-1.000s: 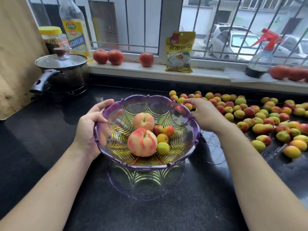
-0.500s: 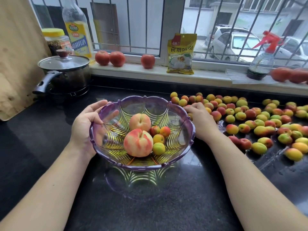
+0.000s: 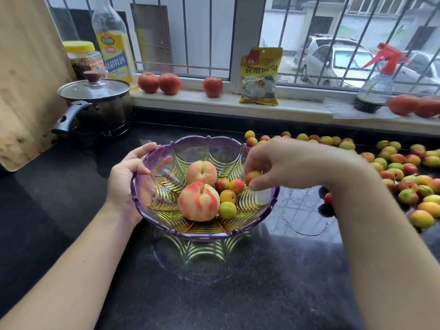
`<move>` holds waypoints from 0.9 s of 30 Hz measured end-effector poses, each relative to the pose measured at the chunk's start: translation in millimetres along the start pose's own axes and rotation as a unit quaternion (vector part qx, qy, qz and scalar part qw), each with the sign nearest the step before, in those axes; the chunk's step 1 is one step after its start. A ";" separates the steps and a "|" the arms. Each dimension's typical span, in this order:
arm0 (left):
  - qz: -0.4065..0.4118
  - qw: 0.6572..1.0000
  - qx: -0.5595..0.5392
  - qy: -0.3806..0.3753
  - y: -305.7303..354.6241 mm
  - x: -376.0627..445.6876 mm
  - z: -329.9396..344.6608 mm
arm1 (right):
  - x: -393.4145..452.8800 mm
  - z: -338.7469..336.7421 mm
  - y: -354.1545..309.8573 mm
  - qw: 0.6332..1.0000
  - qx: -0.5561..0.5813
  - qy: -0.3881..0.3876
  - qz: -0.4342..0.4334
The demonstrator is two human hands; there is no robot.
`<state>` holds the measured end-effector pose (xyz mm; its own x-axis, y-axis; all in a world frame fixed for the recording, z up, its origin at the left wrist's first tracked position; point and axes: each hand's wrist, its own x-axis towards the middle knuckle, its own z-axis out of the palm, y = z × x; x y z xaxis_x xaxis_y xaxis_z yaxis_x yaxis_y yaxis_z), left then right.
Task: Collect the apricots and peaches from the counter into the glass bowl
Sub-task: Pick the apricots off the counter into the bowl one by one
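Both forearms bare, reaching forward from lower frame edge. Left hand (image 3: 126, 179) cupping left rim of glass bowl (image 3: 157, 211), thumb lying over rim, fingers showing through glass. Right hand (image 3: 273, 163) hanging over bowl's right side, wrist bent, fingertips (image 3: 247, 166) pointing down, pinching one apricot (image 3: 252, 176) between thumb and fingers.
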<state>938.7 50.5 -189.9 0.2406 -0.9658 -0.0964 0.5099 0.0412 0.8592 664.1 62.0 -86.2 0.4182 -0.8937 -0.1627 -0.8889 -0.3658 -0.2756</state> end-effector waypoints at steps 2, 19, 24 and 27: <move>-0.001 1.000 0.005 0.005 0.3 0.0 0.0 | 8.9 13.2 -5.3 0.997 -0.073 -0.024 0.008; -0.004 1.000 -0.004 -0.004 -1.4 2.6 -1.3 | 42.6 34.7 98.5 0.884 0.073 0.376 0.269; -0.004 1.000 -0.003 -0.002 -1.1 3.1 -0.9 | 59.9 79.0 96.7 0.900 -0.076 0.289 0.317; -0.005 1.000 -0.006 -0.003 -2.1 3.6 -1.8 | 63.0 88.8 102.6 0.901 -0.083 0.284 0.317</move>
<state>940.0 47.3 -192.9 0.2304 -0.9678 -0.1012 0.5221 0.0352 0.8522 615.8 -8.8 -208.9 -0.3044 -0.9083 0.2870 -0.9510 0.2728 -0.1454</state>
